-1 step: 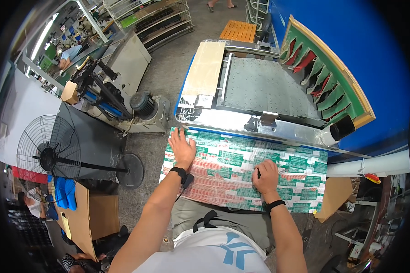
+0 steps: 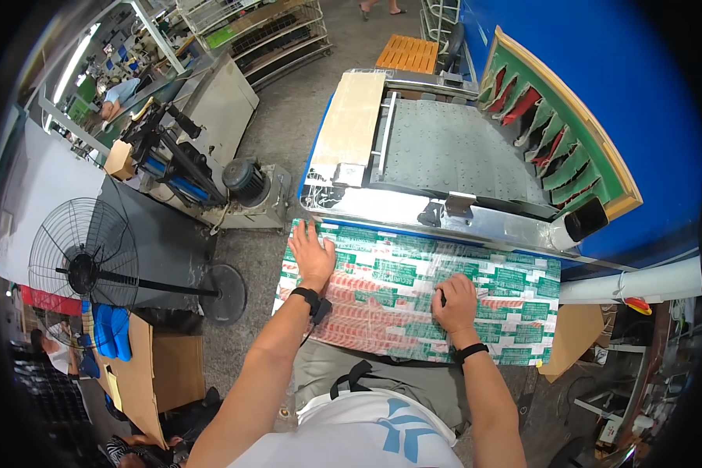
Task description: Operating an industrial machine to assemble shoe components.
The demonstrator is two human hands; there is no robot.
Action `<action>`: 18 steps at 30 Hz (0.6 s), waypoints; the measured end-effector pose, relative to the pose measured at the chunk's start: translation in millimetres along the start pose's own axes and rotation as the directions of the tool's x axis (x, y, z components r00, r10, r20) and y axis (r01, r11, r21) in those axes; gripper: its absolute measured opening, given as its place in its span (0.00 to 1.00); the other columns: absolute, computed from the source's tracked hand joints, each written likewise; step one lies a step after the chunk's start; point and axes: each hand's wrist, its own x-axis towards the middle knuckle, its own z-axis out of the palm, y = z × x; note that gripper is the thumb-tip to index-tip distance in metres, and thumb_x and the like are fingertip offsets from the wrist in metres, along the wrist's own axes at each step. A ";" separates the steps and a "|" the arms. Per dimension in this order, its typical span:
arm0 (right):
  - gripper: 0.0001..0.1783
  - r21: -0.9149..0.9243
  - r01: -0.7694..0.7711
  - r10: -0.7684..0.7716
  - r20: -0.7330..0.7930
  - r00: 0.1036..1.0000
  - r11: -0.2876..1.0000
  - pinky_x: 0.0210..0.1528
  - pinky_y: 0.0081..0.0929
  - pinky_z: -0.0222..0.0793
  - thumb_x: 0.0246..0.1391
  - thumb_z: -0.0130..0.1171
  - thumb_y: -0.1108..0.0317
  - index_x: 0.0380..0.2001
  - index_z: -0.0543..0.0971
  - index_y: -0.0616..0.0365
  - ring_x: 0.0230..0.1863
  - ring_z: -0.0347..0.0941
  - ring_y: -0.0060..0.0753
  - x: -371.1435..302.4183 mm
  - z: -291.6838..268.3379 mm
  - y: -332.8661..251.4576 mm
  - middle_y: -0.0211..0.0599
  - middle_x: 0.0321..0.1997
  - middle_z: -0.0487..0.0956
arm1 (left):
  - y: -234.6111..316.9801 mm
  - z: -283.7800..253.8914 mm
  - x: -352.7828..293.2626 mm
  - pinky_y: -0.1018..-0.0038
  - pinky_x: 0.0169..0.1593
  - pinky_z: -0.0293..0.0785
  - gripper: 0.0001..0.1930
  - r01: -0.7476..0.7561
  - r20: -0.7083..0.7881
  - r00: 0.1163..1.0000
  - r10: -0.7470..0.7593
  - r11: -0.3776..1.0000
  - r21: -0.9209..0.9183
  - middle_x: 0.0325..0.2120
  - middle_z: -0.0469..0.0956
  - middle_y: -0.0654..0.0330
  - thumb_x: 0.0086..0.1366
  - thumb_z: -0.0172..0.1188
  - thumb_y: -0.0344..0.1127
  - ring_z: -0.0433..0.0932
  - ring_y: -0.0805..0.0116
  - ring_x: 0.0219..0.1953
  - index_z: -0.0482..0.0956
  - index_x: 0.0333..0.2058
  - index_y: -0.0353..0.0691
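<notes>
A board-like work surface point(image 2: 382, 304) patterned in green, white and red lies in front of me, covered in shiny clear film or tape. My left hand point(image 2: 313, 253) rests flat near its far left corner, fingers stretched and spread. On the right half of the surface, my right hand point(image 2: 455, 303) is closed, its fingers curled and knuckles up. A small dark thing shows at its thumb side, mostly hidden by the fingers; its kind cannot be made out.
Just beyond the surface stands a machine with a grey conveyor belt point(image 2: 460, 148) and green-red flap curtain point(image 2: 554, 132). A white roll point(image 2: 639, 285) lies at right. A fan point(image 2: 82, 273), a motor point(image 2: 246, 179) and a cardboard box point(image 2: 175, 370) stand left.
</notes>
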 end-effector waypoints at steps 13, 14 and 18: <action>0.05 0.010 -0.003 0.003 -0.013 1.000 1.000 0.61 0.53 0.73 0.53 0.68 0.72 0.33 0.81 0.54 0.56 0.77 0.52 2.1 -1.7 0.1 0.38 0.40 0.79 | -3.6 2.9 -1.5 0.36 0.81 0.44 0.34 -0.056 -0.067 0.996 0.056 0.998 0.007 0.76 0.61 0.37 0.73 0.59 0.42 0.56 0.35 0.80 0.67 0.74 0.33; 0.04 0.013 -0.006 0.006 0.000 1.000 1.000 0.62 0.53 0.74 0.53 0.68 0.71 0.33 0.82 0.54 0.56 0.77 0.53 1.8 -1.7 0.4 0.39 0.40 0.80 | -3.3 2.2 -1.6 0.35 0.81 0.44 0.34 -0.056 -0.065 0.996 0.057 0.998 0.017 0.76 0.61 0.38 0.73 0.59 0.42 0.56 0.34 0.79 0.67 0.74 0.33; 0.04 0.014 -0.004 0.004 0.001 1.000 1.000 0.62 0.53 0.73 0.54 0.67 0.71 0.33 0.81 0.53 0.56 0.77 0.52 0.5 -1.7 0.0 0.38 0.40 0.80 | -3.3 0.3 -1.4 0.37 0.84 0.39 0.35 -0.022 0.023 0.999 0.022 0.999 0.028 0.78 0.57 0.39 0.76 0.56 0.43 0.49 0.36 0.82 0.63 0.76 0.35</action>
